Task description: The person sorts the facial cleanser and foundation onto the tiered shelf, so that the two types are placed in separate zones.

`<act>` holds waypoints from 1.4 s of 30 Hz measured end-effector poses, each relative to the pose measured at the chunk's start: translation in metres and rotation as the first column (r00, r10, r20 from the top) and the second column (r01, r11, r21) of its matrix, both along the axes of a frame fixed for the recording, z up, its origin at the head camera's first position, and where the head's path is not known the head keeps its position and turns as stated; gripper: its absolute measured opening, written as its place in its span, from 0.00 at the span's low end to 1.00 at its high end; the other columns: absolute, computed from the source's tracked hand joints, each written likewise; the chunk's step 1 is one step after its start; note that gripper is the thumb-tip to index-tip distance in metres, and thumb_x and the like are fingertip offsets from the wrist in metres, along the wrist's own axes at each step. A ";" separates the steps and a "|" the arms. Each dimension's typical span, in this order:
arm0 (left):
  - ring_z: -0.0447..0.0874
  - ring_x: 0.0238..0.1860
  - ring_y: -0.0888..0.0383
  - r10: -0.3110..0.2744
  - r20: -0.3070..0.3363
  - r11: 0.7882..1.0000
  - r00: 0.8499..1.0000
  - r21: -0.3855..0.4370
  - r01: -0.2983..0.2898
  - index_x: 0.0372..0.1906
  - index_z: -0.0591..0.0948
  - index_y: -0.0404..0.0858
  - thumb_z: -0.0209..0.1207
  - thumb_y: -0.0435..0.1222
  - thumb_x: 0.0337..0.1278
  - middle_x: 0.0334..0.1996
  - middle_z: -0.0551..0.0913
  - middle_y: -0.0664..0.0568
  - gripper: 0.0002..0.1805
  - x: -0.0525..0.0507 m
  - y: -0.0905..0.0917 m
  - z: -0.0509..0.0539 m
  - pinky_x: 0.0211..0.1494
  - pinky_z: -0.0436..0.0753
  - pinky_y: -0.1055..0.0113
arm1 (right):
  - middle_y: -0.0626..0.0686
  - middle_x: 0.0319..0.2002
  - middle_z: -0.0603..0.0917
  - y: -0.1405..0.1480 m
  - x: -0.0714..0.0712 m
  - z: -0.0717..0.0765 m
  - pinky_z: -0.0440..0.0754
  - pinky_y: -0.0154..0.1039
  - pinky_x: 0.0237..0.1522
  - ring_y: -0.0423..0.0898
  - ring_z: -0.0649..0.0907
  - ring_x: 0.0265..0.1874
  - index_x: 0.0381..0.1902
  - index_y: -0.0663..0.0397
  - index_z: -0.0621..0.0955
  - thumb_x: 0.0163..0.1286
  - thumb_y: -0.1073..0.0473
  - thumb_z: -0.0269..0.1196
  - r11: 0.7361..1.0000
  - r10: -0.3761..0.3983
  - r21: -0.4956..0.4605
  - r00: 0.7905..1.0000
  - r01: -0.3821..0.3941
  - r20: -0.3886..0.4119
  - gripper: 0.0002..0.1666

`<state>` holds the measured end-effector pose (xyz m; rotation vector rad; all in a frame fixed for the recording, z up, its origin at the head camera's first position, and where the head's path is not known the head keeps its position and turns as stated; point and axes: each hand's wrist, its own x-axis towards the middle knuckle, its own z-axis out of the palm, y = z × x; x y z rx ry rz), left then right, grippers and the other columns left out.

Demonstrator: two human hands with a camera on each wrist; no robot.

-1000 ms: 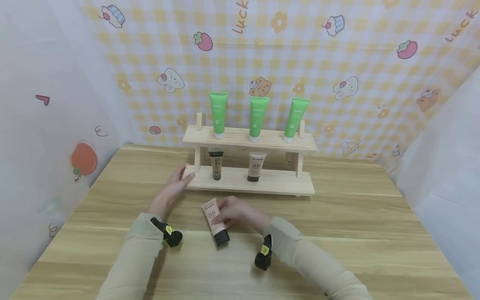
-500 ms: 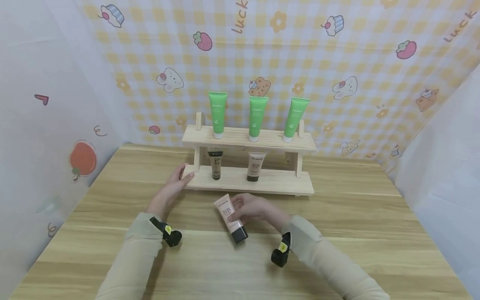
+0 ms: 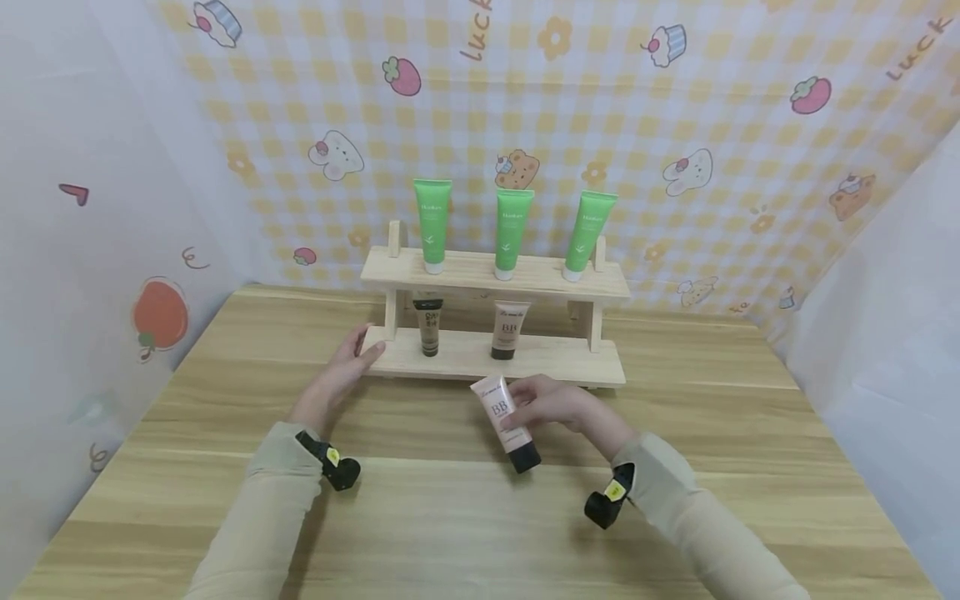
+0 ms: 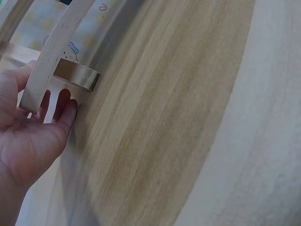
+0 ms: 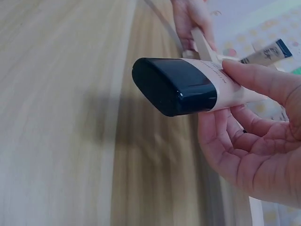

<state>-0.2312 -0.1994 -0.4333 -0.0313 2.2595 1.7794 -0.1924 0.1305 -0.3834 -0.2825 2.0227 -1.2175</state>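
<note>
My right hand [image 3: 551,402] pinches a pink BB cream tube [image 3: 498,408] with a black cap [image 5: 176,87], thumb on one side and fingers on the other. The tube is tilted, cap toward me, in front of the shelf and above the table. My left hand [image 3: 341,375] grips the left end of the lower board of a wooden two-tier shelf [image 3: 570,362]; the left wrist view shows the thumb [image 4: 23,75] against the board. On that lower tier stand a dark-capped brownish tube [image 3: 429,329] and a second BB cream tube [image 3: 508,329], cap down.
Three green tubes [image 3: 432,225] with white caps stand on the upper tier [image 3: 465,265]. Behind the shelf hangs a checked, printed cloth [image 3: 450,125]. White cloth walls flank the wood-grain table [image 3: 712,400] on both sides.
My right hand has carried the BB cream tube to the right and toward the shelf, off the table. My left hand has kept its hold on the shelf's left end.
</note>
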 end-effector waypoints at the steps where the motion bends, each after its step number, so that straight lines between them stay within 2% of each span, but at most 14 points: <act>1: 0.35 0.73 0.43 0.002 -0.002 1.000 1.000 -0.002 -0.002 0.72 0.39 0.38 0.46 0.48 0.65 0.73 0.37 0.41 0.40 0.000 0.000 -0.001 0.75 0.43 0.49 | 0.58 0.42 0.82 0.003 0.000 0.001 0.83 0.39 0.42 0.42 0.82 0.36 0.53 0.67 0.72 0.55 0.62 0.65 1.000 -0.003 -0.006 1.000 0.003 -0.002 0.28; 4: 0.35 0.73 0.43 0.001 -0.007 1.000 1.000 -0.006 -0.001 0.72 0.39 0.38 0.46 0.48 0.65 0.73 0.37 0.41 0.41 -0.001 0.000 -0.001 0.75 0.44 0.49 | 0.56 0.42 0.82 0.011 -0.002 0.004 0.83 0.38 0.42 0.42 0.82 0.36 0.55 0.66 0.72 0.54 0.62 0.65 1.000 -0.022 -0.019 1.000 0.021 -0.009 0.30; 11: 0.36 0.73 0.43 -0.007 -0.006 1.000 1.000 0.010 0.007 0.72 0.39 0.38 0.46 0.47 0.65 0.73 0.38 0.41 0.40 0.002 0.001 0.000 0.75 0.45 0.49 | 0.57 0.43 0.81 0.035 -0.005 0.014 0.81 0.40 0.45 0.43 0.80 0.40 0.56 0.70 0.69 0.53 0.66 0.64 0.989 -0.088 -0.126 0.994 0.080 -0.060 0.32; 16: 0.35 0.73 0.43 -0.013 0.010 1.000 1.000 0.020 0.012 0.72 0.38 0.39 0.45 0.47 0.66 0.73 0.37 0.42 0.40 0.004 0.001 0.000 0.75 0.44 0.49 | 0.47 0.37 0.83 0.053 -0.009 0.026 0.79 0.39 0.47 0.41 0.81 0.38 0.56 0.69 0.70 0.51 0.66 0.65 0.977 -0.166 -0.157 0.978 0.147 -0.122 0.32; 18: 0.35 0.73 0.43 -0.012 0.013 1.000 1.000 0.023 0.012 0.72 0.38 0.39 0.45 0.47 0.66 0.73 0.37 0.42 0.40 0.004 0.001 0.001 0.75 0.43 0.49 | 0.43 0.35 0.83 0.060 -0.011 0.031 0.78 0.39 0.49 0.39 0.82 0.37 0.53 0.63 0.73 0.51 0.67 0.65 0.969 -0.198 -0.174 0.971 0.173 -0.136 0.28; 22: 0.35 0.73 0.43 0.000 0.009 1.000 1.000 0.025 0.000 0.72 0.38 0.38 0.45 0.47 0.66 0.73 0.37 0.41 0.40 0.005 -0.001 0.001 0.75 0.44 0.49 | 0.37 0.31 0.83 0.073 -0.019 0.037 0.75 0.35 0.50 0.36 0.82 0.36 0.39 0.42 0.79 0.53 0.68 0.63 0.951 -0.263 -0.210 0.952 0.227 -0.158 0.18; 25: 0.36 0.73 0.43 0.007 0.001 1.000 1.000 0.022 -0.007 0.71 0.39 0.38 0.46 0.47 0.65 0.73 0.38 0.41 0.40 0.005 -0.001 0.000 0.75 0.44 0.48 | 0.34 0.30 0.84 0.081 -0.026 0.038 0.71 0.35 0.53 0.33 0.82 0.37 0.31 0.32 0.79 0.54 0.69 0.63 0.930 -0.322 -0.238 0.933 0.281 -0.159 0.20; 32: 0.35 0.73 0.44 0.019 -0.010 0.999 1.000 0.026 -0.019 0.71 0.40 0.36 0.46 0.45 0.66 0.73 0.39 0.40 0.39 0.006 0.000 -0.004 0.75 0.41 0.50 | 0.33 0.31 0.83 0.090 -0.037 0.032 0.64 0.39 0.59 0.32 0.80 0.39 0.29 0.30 0.81 0.56 0.70 0.62 0.879 -0.411 -0.329 0.898 0.346 -0.155 0.22; 36: 0.33 0.73 0.44 0.012 -0.018 1.000 1.000 0.021 -0.012 0.71 0.40 0.36 0.46 0.43 0.66 0.72 0.37 0.40 0.38 0.008 0.001 -0.005 0.75 0.39 0.51 | 0.33 0.32 0.83 0.095 -0.041 0.026 0.65 0.35 0.57 0.31 0.79 0.40 0.29 0.30 0.81 0.56 0.72 0.61 0.856 -0.437 -0.361 0.891 0.371 -0.120 0.23; 42: 0.33 0.73 0.44 0.015 -0.012 1.000 1.000 0.020 -0.015 0.71 0.42 0.37 0.46 0.45 0.66 0.73 0.38 0.40 0.38 0.007 0.003 -0.007 0.75 0.40 0.50 | 0.32 0.32 0.84 0.100 -0.044 0.019 0.66 0.30 0.53 0.31 0.80 0.40 0.29 0.31 0.81 0.56 0.71 0.61 0.854 -0.431 -0.364 0.897 0.371 -0.096 0.22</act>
